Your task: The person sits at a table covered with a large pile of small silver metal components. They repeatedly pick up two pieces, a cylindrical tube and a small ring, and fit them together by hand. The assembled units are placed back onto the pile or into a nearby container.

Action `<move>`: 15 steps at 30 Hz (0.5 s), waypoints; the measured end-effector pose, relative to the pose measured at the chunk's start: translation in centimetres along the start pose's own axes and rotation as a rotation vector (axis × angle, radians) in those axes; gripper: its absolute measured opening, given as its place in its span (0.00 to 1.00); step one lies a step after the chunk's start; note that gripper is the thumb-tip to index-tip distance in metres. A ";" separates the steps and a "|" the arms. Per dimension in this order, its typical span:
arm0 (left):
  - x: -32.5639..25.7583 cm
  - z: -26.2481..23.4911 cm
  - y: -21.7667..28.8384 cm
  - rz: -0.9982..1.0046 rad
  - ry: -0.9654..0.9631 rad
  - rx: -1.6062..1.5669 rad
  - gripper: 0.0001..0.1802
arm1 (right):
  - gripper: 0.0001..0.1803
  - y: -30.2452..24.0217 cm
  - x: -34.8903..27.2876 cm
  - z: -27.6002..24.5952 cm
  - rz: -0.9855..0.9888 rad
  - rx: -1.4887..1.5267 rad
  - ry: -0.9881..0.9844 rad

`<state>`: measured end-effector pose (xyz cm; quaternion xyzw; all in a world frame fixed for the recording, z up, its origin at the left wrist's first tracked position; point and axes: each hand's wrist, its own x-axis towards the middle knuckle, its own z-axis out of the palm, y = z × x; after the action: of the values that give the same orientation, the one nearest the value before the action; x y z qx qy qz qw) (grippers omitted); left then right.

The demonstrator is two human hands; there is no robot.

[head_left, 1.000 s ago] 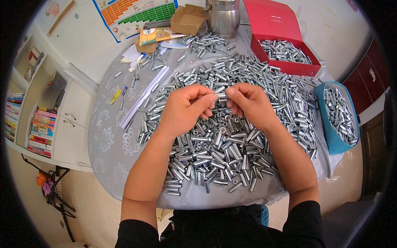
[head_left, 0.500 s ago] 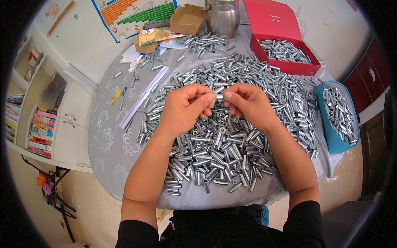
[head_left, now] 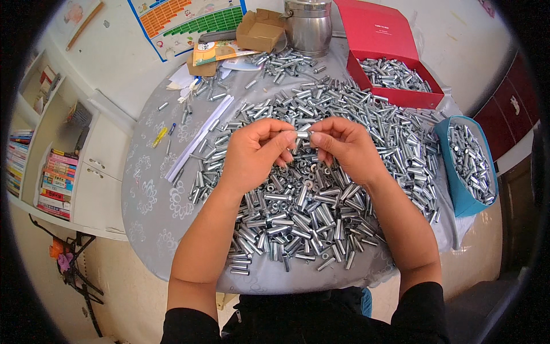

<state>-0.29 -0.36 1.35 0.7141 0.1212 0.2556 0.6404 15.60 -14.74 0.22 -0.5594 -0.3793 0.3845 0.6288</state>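
My left hand (head_left: 256, 153) and my right hand (head_left: 344, 144) meet fingertip to fingertip above a wide heap of short silver metal tubes (head_left: 303, 212) on a round table. Between the fingertips both hands pinch one small metal tube (head_left: 302, 135), held level. Washers and more tubes lie right under the hands. What else my fingers may hold is hidden.
The grey patterned tablecloth (head_left: 152, 212) covers the table. A red box (head_left: 395, 94) with tubes sits at the back right, a blue bag (head_left: 465, 166) of tubes at the right edge. A steel pot (head_left: 309, 26), cardboard box (head_left: 260, 31), papers and white strips (head_left: 197, 140) lie behind. Bookshelves (head_left: 54, 178) stand left.
Both hands stay together over the heap. The fingers have shifted slightly around the small tube, with the hands drawn a little closer.
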 end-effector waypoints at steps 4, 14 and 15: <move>0.0 0.0 0.2 -0.019 0.000 -0.022 0.08 | 0.12 -0.8 -0.1 0.2 0.061 0.010 -0.002; 0.2 0.1 -0.1 -0.028 0.023 -0.028 0.08 | 0.12 -0.1 0.1 0.3 0.002 0.003 0.041; 0.2 0.1 -0.1 -0.031 0.023 -0.033 0.08 | 0.11 -0.3 -0.1 0.6 -0.033 0.028 0.066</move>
<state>-0.06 -0.33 1.25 0.6984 0.1353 0.2560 0.6545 15.03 -14.55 0.59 -0.5565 -0.3619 0.3608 0.6551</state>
